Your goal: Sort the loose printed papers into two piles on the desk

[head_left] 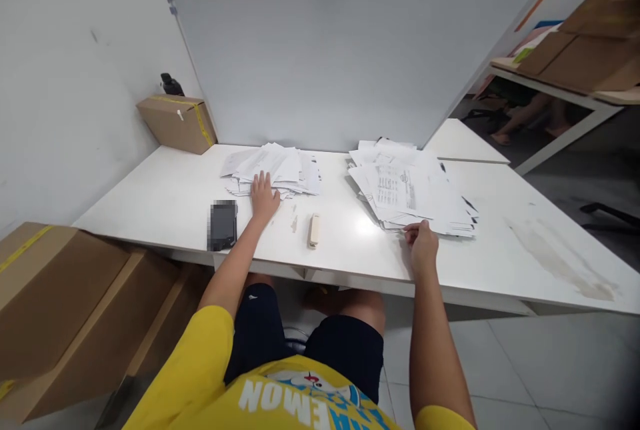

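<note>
Two loose piles of white printed papers lie on a white table (175,197). My left hand (263,195) rests flat with fingers stretched out on the near edge of the left pile (280,167). My right hand (421,243) is at the near edge of the right pile (413,193), fingers pinched on the bottom corner of a sheet. Between my hands lies a small beige stapler (314,229). A dark phone (223,224) lies left of my left hand.
A large whiteboard (340,50) leans upright behind the piles. A small cardboard box (177,123) sits at the table's back left corner. Big cardboard boxes (60,303) stand on the floor to my left. Another table with cardboard (590,50) and a person's legs are at the right.
</note>
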`<action>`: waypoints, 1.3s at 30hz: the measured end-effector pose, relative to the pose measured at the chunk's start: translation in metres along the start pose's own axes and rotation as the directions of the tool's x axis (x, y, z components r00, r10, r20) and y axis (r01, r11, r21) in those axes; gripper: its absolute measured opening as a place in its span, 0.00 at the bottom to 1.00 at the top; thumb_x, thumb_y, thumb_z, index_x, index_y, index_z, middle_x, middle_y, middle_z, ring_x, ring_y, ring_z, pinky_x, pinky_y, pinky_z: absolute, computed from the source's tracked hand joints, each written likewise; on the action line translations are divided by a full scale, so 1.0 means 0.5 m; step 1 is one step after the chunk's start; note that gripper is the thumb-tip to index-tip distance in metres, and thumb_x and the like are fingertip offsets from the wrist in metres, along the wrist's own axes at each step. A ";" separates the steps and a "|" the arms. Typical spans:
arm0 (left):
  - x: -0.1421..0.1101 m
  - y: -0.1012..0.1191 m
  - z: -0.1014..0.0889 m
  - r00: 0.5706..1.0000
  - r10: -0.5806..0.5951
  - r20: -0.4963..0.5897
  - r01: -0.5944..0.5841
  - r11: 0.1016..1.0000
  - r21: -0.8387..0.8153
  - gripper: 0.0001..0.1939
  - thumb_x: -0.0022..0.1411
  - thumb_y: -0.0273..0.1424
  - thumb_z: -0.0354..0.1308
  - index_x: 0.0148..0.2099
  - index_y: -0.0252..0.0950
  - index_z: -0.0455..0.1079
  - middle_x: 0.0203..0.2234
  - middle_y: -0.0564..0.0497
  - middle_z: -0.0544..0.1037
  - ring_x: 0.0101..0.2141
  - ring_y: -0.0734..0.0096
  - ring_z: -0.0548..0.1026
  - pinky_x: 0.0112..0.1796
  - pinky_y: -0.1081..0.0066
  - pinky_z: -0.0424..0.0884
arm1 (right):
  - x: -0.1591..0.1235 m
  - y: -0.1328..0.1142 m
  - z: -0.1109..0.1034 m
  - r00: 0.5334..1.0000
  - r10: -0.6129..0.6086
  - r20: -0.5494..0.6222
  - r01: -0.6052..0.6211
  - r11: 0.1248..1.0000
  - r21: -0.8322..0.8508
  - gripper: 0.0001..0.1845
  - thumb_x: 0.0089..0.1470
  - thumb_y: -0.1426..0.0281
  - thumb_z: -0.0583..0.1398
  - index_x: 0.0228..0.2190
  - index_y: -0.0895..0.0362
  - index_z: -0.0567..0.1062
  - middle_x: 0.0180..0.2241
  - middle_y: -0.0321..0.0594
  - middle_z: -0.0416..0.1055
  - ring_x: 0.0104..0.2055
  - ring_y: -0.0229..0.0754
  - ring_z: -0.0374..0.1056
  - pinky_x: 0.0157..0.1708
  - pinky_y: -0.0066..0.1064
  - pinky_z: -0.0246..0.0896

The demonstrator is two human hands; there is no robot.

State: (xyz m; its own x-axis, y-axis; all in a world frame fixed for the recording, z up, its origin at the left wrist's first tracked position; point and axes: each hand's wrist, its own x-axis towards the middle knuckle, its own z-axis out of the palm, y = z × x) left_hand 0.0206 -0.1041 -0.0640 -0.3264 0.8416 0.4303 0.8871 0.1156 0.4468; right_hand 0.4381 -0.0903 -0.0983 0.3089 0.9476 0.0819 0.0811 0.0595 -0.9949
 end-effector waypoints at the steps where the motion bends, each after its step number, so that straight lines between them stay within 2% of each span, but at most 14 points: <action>1: 0.018 -0.006 0.007 0.999 -0.049 -0.001 0.049 0.999 0.015 0.30 0.65 0.29 0.53 0.68 0.27 0.59 0.69 0.34 0.58 0.70 0.43 0.51 0.66 0.40 0.48 | 0.000 -0.001 0.001 1.000 -0.004 -0.001 0.004 1.000 0.000 0.37 0.50 0.34 0.51 0.21 0.56 0.71 0.14 0.33 0.58 0.19 0.35 0.52 0.21 0.31 0.43; 3: 0.036 -0.016 0.019 0.996 -0.092 -0.002 0.092 0.995 0.027 0.25 0.67 0.29 0.49 0.64 0.28 0.64 0.66 0.33 0.64 0.68 0.43 0.57 0.64 0.38 0.49 | 0.001 -0.004 0.004 1.000 -0.014 0.003 0.014 1.000 0.006 0.37 0.50 0.34 0.52 0.21 0.56 0.71 0.14 0.33 0.58 0.19 0.35 0.52 0.21 0.31 0.44; 5: 0.038 -0.022 0.027 0.997 -0.081 -0.021 0.081 0.996 0.026 0.21 0.70 0.29 0.44 0.60 0.31 0.69 0.62 0.36 0.70 0.65 0.47 0.63 0.64 0.40 0.50 | 0.000 -0.007 0.005 1.000 -0.028 0.005 0.028 1.000 0.009 0.37 0.50 0.35 0.52 0.21 0.56 0.71 0.14 0.33 0.58 0.19 0.35 0.52 0.21 0.31 0.44; 8: 0.030 -0.026 0.027 0.997 -0.064 -0.049 0.065 0.998 0.021 0.22 0.73 0.31 0.39 0.53 0.33 0.73 0.53 0.37 0.78 0.61 0.51 0.68 0.63 0.46 0.56 | -0.002 -0.010 0.005 0.999 -0.046 0.000 0.046 0.999 0.005 0.36 0.52 0.36 0.52 0.21 0.56 0.72 0.14 0.33 0.58 0.19 0.35 0.52 0.21 0.31 0.44; 12: 0.025 -0.019 0.023 0.999 -0.009 -0.036 0.010 1.000 0.029 0.21 0.72 0.31 0.40 0.44 0.34 0.76 0.42 0.38 0.81 0.53 0.53 0.75 0.57 0.54 0.65 | -0.002 -0.006 0.005 1.000 -0.028 0.010 0.028 1.000 0.003 0.36 0.52 0.36 0.53 0.21 0.57 0.72 0.14 0.33 0.59 0.19 0.34 0.53 0.20 0.30 0.44; 14: 0.026 -0.015 0.025 0.999 0.040 -0.012 -0.039 0.999 0.024 0.17 0.71 0.29 0.45 0.46 0.36 0.76 0.45 0.40 0.81 0.53 0.55 0.75 0.57 0.57 0.65 | 0.000 -0.003 0.006 1.000 -0.012 0.003 0.012 1.000 0.008 0.36 0.51 0.36 0.53 0.22 0.57 0.72 0.14 0.33 0.59 0.18 0.34 0.52 0.19 0.30 0.43; 16: 0.032 -0.012 0.027 0.998 0.059 -0.002 -0.059 0.998 0.038 0.17 0.68 0.29 0.50 0.55 0.36 0.74 0.55 0.42 0.77 0.61 0.53 0.68 0.62 0.55 0.60 | 0.000 -0.001 0.005 1.000 -0.012 -0.005 0.012 1.000 0.012 0.36 0.50 0.36 0.53 0.22 0.57 0.72 0.14 0.33 0.59 0.18 0.34 0.52 0.18 0.30 0.42; 18: 0.043 -0.012 0.028 1.000 0.006 -0.022 -0.004 0.996 0.085 0.26 0.66 0.33 0.54 0.65 0.35 0.66 0.66 0.42 0.64 0.69 0.46 0.54 0.67 0.48 0.50 | -0.001 -0.002 0.005 1.000 -0.016 -0.011 0.016 1.000 0.016 0.36 0.51 0.36 0.53 0.22 0.57 0.72 0.14 0.33 0.59 0.18 0.34 0.52 0.18 0.30 0.42; 20: 0.061 -0.015 0.029 0.996 -0.085 -0.018 0.086 0.989 0.122 0.32 0.67 0.39 0.53 0.70 0.34 0.58 0.71 0.42 0.55 0.71 0.41 0.45 0.68 0.44 0.43 | -0.003 -0.005 0.006 1.000 -0.013 -0.016 0.013 1.000 0.013 0.35 0.50 0.36 0.54 0.22 0.57 0.72 0.14 0.33 0.59 0.18 0.34 0.52 0.18 0.29 0.43; 24: 0.092 -0.022 0.034 0.982 -0.169 0.086 0.156 0.977 0.144 0.29 0.71 0.40 0.46 0.69 0.37 0.62 0.70 0.45 0.57 0.71 0.42 0.47 0.68 0.44 0.43 | -0.004 -0.011 0.010 1.000 0.007 -0.021 -0.007 1.000 -0.007 0.36 0.49 0.35 0.54 0.22 0.57 0.73 0.14 0.33 0.60 0.16 0.33 0.52 0.16 0.29 0.43; 31: 0.099 -0.030 0.044 0.985 -0.163 0.057 0.151 0.972 0.181 0.29 0.71 0.31 0.36 0.69 0.35 0.62 0.68 0.48 0.62 0.70 0.51 0.52 0.68 0.49 0.48 | -0.006 -0.005 0.005 0.999 0.016 -0.035 -0.015 1.000 0.016 0.37 0.48 0.35 0.55 0.24 0.58 0.74 0.15 0.33 0.61 0.15 0.31 0.51 0.15 0.28 0.43; 34: 0.112 -0.023 0.044 0.980 -0.162 0.112 0.135 0.966 0.220 0.32 0.71 0.39 0.38 0.71 0.30 0.56 0.71 0.43 0.56 0.71 0.44 0.47 0.68 0.47 0.43 | -0.009 -0.001 -0.001 0.999 0.014 -0.031 -0.014 1.000 0.021 0.36 0.49 0.36 0.56 0.25 0.58 0.74 0.15 0.33 0.62 0.15 0.31 0.52 0.15 0.27 0.44; 37: 0.137 -0.020 0.041 0.963 -0.180 0.198 0.128 0.959 0.251 0.43 0.68 0.52 0.43 0.73 0.28 0.49 0.72 0.38 0.49 0.71 0.38 0.43 0.68 0.45 0.40 | -0.010 0.000 -0.003 0.999 0.024 -0.036 -0.023 0.999 0.036 0.34 0.50 0.38 0.56 0.25 0.58 0.74 0.15 0.33 0.62 0.16 0.31 0.53 0.16 0.27 0.45; 39: 0.154 -0.023 0.035 0.953 -0.204 0.226 0.141 0.954 0.266 0.46 0.66 0.55 0.44 0.74 0.27 0.47 0.72 0.37 0.47 0.71 0.37 0.43 0.68 0.45 0.41 | -0.009 -0.001 -0.001 0.999 0.029 -0.034 -0.027 0.999 0.045 0.33 0.51 0.39 0.57 0.25 0.58 0.74 0.16 0.33 0.62 0.16 0.31 0.53 0.16 0.27 0.45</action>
State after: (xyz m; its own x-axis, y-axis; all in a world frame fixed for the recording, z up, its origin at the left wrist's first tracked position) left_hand -0.0088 -0.0315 -0.0497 -0.4178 0.8974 0.1417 0.8869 0.3690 0.2780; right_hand 0.4372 -0.0949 -0.0980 0.3429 0.9377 0.0551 0.0299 0.0477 -0.9984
